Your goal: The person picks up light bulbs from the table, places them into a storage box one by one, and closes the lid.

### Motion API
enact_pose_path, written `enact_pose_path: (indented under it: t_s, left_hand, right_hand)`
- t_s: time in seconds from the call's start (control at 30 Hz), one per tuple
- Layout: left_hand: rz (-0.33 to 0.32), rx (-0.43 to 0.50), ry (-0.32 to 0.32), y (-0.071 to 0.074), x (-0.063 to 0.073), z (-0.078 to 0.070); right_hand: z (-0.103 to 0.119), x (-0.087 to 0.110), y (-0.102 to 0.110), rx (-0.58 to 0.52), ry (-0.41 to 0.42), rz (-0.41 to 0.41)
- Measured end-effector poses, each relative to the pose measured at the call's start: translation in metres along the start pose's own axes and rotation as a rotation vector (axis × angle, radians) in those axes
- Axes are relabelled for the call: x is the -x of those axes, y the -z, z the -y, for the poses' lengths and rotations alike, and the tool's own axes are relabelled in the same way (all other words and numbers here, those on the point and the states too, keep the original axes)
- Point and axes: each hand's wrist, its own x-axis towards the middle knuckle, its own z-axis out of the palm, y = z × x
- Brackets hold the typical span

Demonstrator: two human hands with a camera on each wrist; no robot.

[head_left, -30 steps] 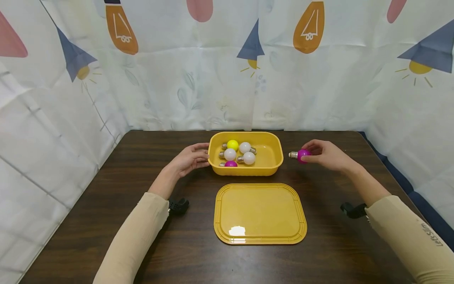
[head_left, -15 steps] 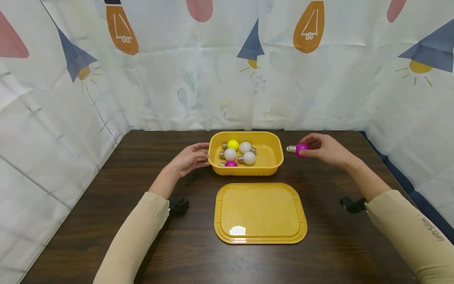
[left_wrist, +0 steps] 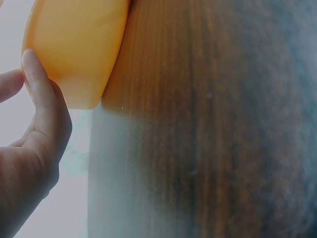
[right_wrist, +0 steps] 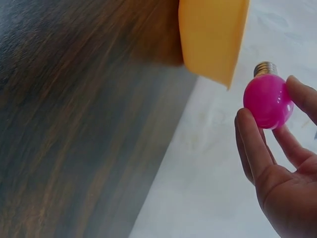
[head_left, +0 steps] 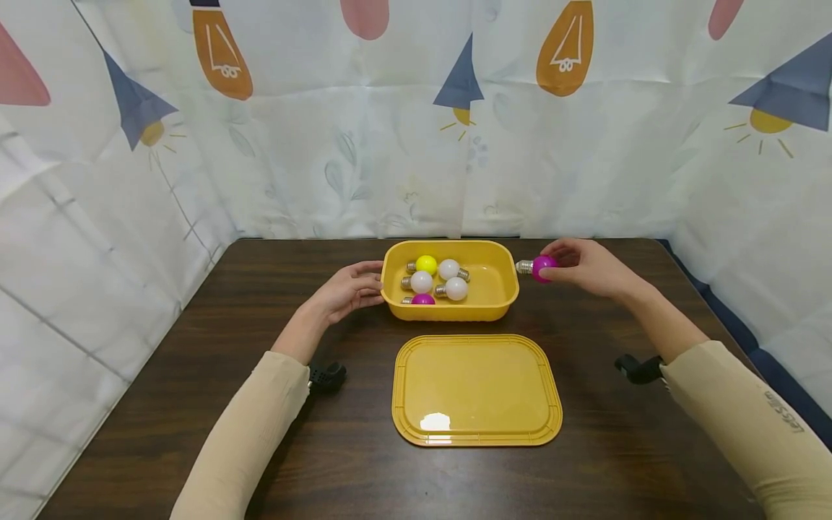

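Note:
Beside the right end of the yellow box (head_left: 500,312), my right hand (head_left: 585,269) pinches a magenta light bulb (head_left: 543,269) by its globe. The bulb lies sideways, its metal screw base pointing left at the box's rim. In the right wrist view, the thumb and fingers surround the magenta globe, leaving the base exposed. My left hand (head_left: 347,292) rests its fingertips against the box's left wall, fingers mostly extended. Inside the box, toward the left, lie a yellow bulb (head_left: 426,265), several white bulbs (head_left: 421,282) and another magenta bulb (head_left: 423,299), partly hidden by the front wall.
In front of the box, a flat yellow lid-like tray (head_left: 477,390) lies on the dark wooden table (head_left: 312,448). A white curtain (head_left: 286,159) printed with lamps and bulbs hangs behind and at both sides.
My right hand has moved left and slightly toward the back with the magenta light bulb, bringing its base up to the box's right rim. My left hand has stayed in place.

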Motion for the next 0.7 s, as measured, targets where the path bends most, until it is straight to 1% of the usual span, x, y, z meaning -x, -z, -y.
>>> enact_pose_path:
  t_s: [0.37,0.7]
  left_hand:
    - [-0.006,0.004,0.006,-0.001,0.001,-0.001]
    - [0.003,0.003,-0.004,0.000,-0.001,0.000]
  right_hand:
    - [0.012,-0.013,-0.007,-0.011,0.013,0.012]
    - [0.027,-0.022,-0.013,-0.047,0.024,0.034]
